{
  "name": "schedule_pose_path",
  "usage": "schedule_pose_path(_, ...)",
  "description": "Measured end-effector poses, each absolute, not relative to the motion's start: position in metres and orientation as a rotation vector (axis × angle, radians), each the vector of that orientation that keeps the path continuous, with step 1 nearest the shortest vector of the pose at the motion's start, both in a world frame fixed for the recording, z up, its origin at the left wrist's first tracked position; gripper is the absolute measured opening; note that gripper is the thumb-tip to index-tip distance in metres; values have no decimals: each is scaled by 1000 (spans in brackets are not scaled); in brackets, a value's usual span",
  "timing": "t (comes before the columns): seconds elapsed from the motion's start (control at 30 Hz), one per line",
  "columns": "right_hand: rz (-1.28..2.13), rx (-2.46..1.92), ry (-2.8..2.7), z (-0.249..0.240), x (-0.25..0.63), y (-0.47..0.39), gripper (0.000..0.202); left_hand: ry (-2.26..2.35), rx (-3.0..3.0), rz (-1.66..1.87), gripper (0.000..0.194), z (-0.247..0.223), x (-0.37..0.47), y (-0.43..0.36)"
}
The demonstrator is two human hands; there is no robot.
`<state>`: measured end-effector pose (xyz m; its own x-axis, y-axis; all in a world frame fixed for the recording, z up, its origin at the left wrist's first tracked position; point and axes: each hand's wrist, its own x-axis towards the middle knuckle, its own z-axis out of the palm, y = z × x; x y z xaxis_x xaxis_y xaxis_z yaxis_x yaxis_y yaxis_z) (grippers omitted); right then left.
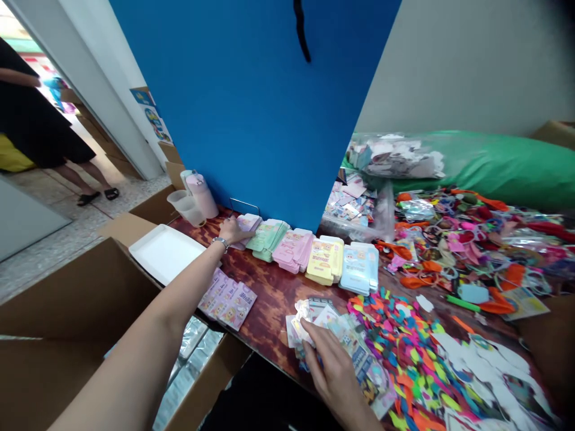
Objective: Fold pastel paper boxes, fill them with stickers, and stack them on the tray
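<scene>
Cartons (294, 248) lie flat in a row of stacks at the foot of the blue panel (269, 102) in the head view. At the left end, the left hand (230, 230) reaches to the purple stack (248, 223), its fingers bent at the near side; whether they grip a carton I cannot tell. The green stack (268, 236) comes next, then the pink stack (293, 250), the yellow stack (324, 260) and the pale blue stack (359, 268). The right hand (332, 365) lies over loose printed cards (359, 353), fingers stretched forward and touching them; a pinch cannot be made out. Past the left forearm, purple packs (236, 305) lie side by side near the table edge, with the white tray (166, 251) to their left. Just right of the cards spreads a heap of colourful pieces (413, 359)
</scene>
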<state>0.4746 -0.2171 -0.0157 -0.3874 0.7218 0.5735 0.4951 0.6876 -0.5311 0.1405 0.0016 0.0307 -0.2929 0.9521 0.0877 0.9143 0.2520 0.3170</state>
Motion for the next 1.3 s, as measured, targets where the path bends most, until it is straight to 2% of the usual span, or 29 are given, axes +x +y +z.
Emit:
schedule_pose_path(0.17,321,-927,-2056,-12,478,-213,48,2396,1797,700,91,51,152,-17)
schedule_pose_path(0.3,297,-947,-2028,10,475,-200,53,2158,1981,848,92,54,201,-59)
schedule_pose_path(0.37,237,-990,-1973,21,472,-191,55,1864,2130,989,84,50,235,-89)
schedule_pose_path(0.47,65,-1102,-1913,29,470,-182,51,1687,2109,1008,65,40,281,-132)
schedule_pose_path(0.53,22,-1171,-1894,29,473,-182,42,1612,2102,1004,69,33,301,-153)
schedule_pose_path(0.63,210,-1207,-1866,28,482,-191,27,1450,2218,990,79,27,316,-168)
schedule_pose_path(0.8,594,-1219,-1589,30,491,-203,32,1297,2468,902,61,26,321,-174)
schedule_pose_path(0.9,903,-1236,-1245,29,492,-198,26,1289,2566,851,57,24,323,-177)
schedule_pose_path(1.0,1173,-1189,-1061,30,494,-189,20,1311,2581,817,68,21,325,-180)
schedule_pose_path(1.07,1229,-1178,-1075,33,497,-187,19,1352,2561,802,78,19,327,-182)
schedule_pose_path(1.17,1097,-1275,-1242,40,499,-189,17,1420,2557,755,90,17,329,-183)
schedule_pose_path(1.3,712,-1331,-1531,46,496,-198,16,1484,2640,651,99,18,333,-183)
